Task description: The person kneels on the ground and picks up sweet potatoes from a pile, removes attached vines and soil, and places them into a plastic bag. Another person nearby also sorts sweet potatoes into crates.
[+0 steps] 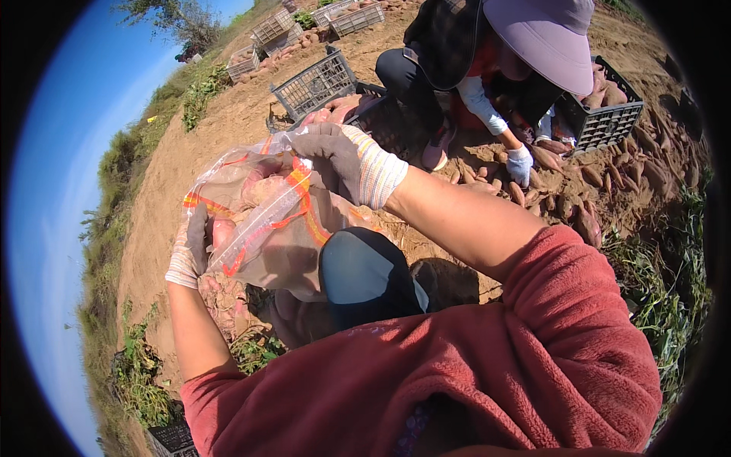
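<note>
A translucent plastic mesh bag [285,240] with orange and red stripes is held up in front of my knee, its mouth spread. Inside it lie several pink-skinned sweet potatoes [262,191]. My right hand [334,163], in a grey-coated, striped knit glove, grips the far right part of the bag's rim. At the near left side of the rim, my left hand [193,248] wears a matching glove and holds the edge; its fingertips are partly hidden by the plastic. The bag's bottom is partly hidden behind my knee.
A crouching co-worker [497,63] reaches to sweet potatoes on the soil [617,171]. A filled black crate [608,123] stands beside them; another open-lidded crate [314,85] is beyond the bag. Farther off are grey crates [357,20]. Green vines [657,285] lie at right.
</note>
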{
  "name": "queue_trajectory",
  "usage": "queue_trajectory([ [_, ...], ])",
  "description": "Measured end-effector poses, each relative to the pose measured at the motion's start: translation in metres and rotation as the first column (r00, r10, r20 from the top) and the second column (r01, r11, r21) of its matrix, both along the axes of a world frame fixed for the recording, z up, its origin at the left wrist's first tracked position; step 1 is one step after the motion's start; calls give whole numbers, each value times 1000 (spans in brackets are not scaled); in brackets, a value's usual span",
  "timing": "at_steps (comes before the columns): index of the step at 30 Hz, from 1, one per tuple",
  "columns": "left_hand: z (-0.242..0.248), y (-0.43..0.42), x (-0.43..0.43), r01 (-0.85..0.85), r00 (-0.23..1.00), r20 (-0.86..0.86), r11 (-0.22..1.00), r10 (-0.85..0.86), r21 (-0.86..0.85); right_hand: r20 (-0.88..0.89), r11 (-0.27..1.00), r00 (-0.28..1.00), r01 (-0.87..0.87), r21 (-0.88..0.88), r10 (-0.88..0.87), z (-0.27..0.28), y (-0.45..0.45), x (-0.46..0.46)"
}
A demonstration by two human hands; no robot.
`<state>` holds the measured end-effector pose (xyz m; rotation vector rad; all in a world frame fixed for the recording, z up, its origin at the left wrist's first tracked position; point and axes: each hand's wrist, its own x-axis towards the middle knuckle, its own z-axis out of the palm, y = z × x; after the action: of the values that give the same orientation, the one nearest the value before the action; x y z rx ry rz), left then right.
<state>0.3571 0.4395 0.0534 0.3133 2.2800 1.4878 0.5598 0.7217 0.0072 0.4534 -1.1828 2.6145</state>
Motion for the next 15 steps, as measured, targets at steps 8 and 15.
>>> queue_trajectory([
  [8, 44, 12, 77, 159, 933, -205, 848, -297, -506, 100, 985, 995, 11, -170, 7, -7, 10, 5],
  [15, 35, -21, 84, 26, 614, -342, 452, -711, -892, 159, 968, 987, 4, -249, 37, -10, 6, -7],
])
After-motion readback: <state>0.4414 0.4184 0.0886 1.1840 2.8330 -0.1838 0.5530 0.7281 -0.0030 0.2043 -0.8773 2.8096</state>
